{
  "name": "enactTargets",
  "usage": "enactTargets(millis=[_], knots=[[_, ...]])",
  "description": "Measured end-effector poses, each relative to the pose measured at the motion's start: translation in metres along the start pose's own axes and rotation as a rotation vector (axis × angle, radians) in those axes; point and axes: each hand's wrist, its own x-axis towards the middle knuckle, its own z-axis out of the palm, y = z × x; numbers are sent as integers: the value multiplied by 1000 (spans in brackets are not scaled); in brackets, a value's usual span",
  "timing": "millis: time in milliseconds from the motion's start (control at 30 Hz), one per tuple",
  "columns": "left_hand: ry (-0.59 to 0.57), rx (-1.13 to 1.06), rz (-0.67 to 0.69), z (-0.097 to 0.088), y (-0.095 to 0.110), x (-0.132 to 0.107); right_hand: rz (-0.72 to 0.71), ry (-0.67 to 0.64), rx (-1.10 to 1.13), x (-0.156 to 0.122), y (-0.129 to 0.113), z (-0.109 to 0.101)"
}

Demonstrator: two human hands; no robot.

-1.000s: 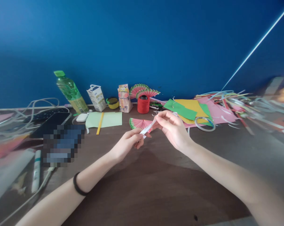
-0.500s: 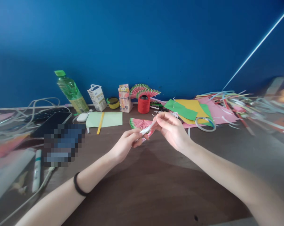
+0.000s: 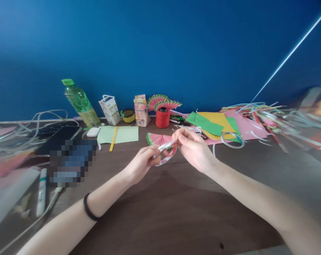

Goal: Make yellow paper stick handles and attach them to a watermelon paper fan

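Note:
Between both hands, above the middle of the desk, is a narrow white strip (image 3: 166, 145), perhaps folded paper. The fingers of my left hand (image 3: 142, 161) are closed on its lower left end. My right hand (image 3: 192, 148) pinches the upper right end with thumb and fingertips. Just under the hands shows part of a ring with red and white print (image 3: 171, 156), like a tape roll; I cannot tell whether my left fingers touch it. Behind the strip lies a pleated pink paper fan (image 3: 157, 139) with a green edge, partly hidden by the hands.
Along the blue wall stand a green bottle (image 3: 80, 104), cartons, a red thread spool (image 3: 162, 117) and more pleated fans (image 3: 160, 102). Coloured paper (image 3: 210, 124) and a clear tape roll (image 3: 232, 140) lie at right. A phone (image 3: 72, 163), marker (image 3: 41, 193) and cables lie left.
My right hand has shifted slightly left and down along the white strip. More of the red and white ring shows below the hands. My left hand has barely moved.

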Motion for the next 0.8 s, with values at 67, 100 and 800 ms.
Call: enactTargets(millis=[67,100,800], knots=[[-33,-77,6,-1,-2,1,-7,-3,-11,0,-1,2],[-47,-123,10,-1,-2,1,-13,-5,-11,-1,-1,2],[573,1087,56,-39,15,14,-278,163,-665,21,24,-40]])
